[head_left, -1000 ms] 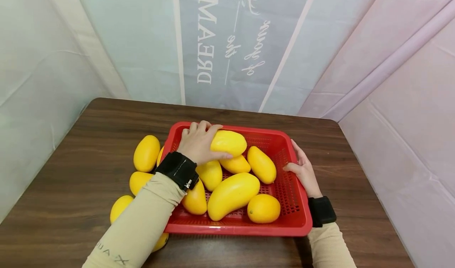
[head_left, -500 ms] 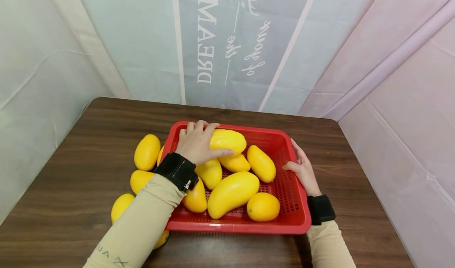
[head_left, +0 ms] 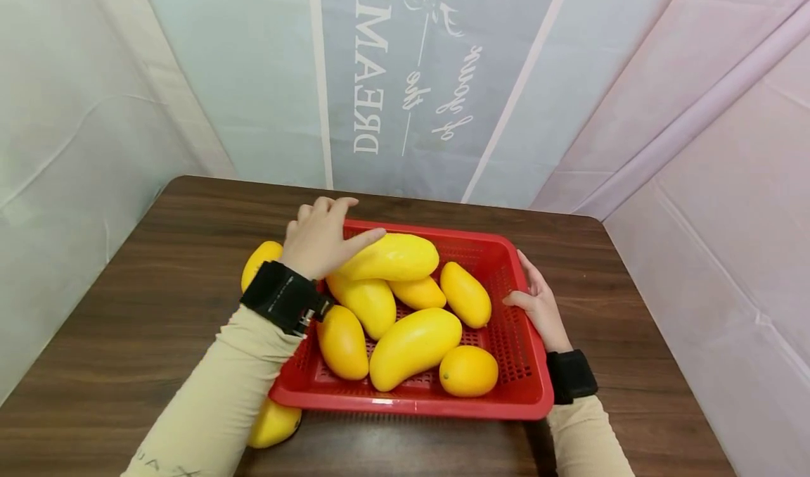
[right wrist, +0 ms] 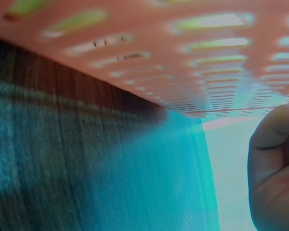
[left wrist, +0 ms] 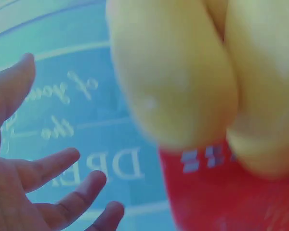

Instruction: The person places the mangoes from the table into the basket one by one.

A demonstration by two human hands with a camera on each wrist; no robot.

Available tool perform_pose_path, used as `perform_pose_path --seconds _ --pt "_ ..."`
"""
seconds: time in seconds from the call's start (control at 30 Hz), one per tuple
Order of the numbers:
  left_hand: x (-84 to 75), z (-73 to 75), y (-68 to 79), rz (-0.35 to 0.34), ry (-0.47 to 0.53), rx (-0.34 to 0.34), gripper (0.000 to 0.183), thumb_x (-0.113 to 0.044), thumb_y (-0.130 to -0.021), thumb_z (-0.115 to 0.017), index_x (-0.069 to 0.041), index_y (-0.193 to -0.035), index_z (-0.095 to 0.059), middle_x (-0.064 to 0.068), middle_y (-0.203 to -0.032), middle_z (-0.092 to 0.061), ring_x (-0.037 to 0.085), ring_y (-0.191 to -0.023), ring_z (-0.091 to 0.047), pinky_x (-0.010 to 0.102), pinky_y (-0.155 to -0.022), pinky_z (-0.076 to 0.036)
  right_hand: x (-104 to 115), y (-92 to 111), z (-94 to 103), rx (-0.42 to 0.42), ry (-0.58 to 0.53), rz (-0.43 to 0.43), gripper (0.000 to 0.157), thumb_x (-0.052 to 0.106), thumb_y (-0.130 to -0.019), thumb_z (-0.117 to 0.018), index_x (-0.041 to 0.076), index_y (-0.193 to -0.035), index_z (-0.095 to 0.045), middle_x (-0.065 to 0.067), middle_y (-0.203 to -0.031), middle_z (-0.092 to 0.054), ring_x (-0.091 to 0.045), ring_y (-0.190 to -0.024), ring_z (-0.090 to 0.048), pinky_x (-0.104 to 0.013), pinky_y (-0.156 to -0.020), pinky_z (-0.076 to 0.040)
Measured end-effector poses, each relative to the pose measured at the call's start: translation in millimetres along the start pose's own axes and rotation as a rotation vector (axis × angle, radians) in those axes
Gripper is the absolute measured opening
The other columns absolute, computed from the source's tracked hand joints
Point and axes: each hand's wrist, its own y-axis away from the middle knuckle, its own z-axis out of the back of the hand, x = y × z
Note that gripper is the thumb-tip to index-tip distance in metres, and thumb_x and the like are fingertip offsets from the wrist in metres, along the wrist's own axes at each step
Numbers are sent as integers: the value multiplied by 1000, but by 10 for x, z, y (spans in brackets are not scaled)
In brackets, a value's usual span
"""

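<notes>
In the head view, several yellow mangoes lie in a red slotted plastic basket (head_left: 414, 408). My left hand (head_left: 319, 241) hovers over its far left corner, thumb and fingers spread. Beside the thumb, a large mango (head_left: 399, 257) lies across other mangoes. The left wrist view shows my left hand (left wrist: 43, 192) holding nothing, apart from blurred mangoes (left wrist: 176, 72). My right hand (head_left: 539, 308) grips the basket's right rim, thumb inside and fingers outside. In the right wrist view, that hand (right wrist: 274, 173) is beside the basket's slotted surface (right wrist: 135, 62). My left forearm hides part of the basket's left side.
Outside the basket, one mango (head_left: 275, 422) lies on the dark wooden table (head_left: 633, 364) near its front left corner, and another mango (head_left: 261, 262) is partly behind my left wrist. A fabric backdrop with lettering (head_left: 367, 100) hangs behind the table; pale cloth walls flank it.
My left hand has let go of the large mango and moved left, its fingers spreading. The mango stays in the basket. My right hand keeps its grip on the rim.
</notes>
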Motion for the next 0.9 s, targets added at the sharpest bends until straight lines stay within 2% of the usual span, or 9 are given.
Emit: perform_pose_path --seconds 0.17,0.4,0.57,0.77,0.9 --pt "161 168 -36 55 -23 13 91 -70 -84 -51 -9 -151 -45 28 -143 -46 47 -124 -43 65 -101 -37 -1 10 13 -2 -6 3 82 2 -92 -54 19 -164 -17 -16 -162 -31 -18 -124 -56 -33 -90 -55" --pt "388 310 -25 122 -38 43 96 -73 -84 -49 -6 -152 -42 33 -145 -43 50 -124 -41 70 -100 -37 -9 16 28 5 -12 8 82 1 -92 -53 19 -164 -17 -16 -162 -31 -19 -124 -56 -34 -90 -55" --pt "555 342 -15 149 -32 88 104 -79 -82 -40 -4 -154 -39 35 -147 -40 54 -126 -41 74 -98 -36 -20 21 30 8 -17 14 82 1 -92 -53 18 -164 -16 -16 -161 -31 -18 -123 -56 -33 -90 -55" --pt "802 329 -7 197 -32 149 95 -71 -92 -25 0 -155 -32 38 -151 -32 58 -131 -34 75 -101 -31 -35 23 19 20 -22 15 83 1 -92 -52 18 -164 -15 -16 -162 -30 -18 -124 -55 -33 -91 -55" --pt "957 301 17 236 -57 210 90 -65 -96 -27 4 -155 -28 41 -151 -29 62 -131 -31 75 -102 -29 -45 30 13 20 -19 14 83 0 -92 -52 19 -164 -15 -16 -162 -30 -19 -125 -54 -33 -91 -55"
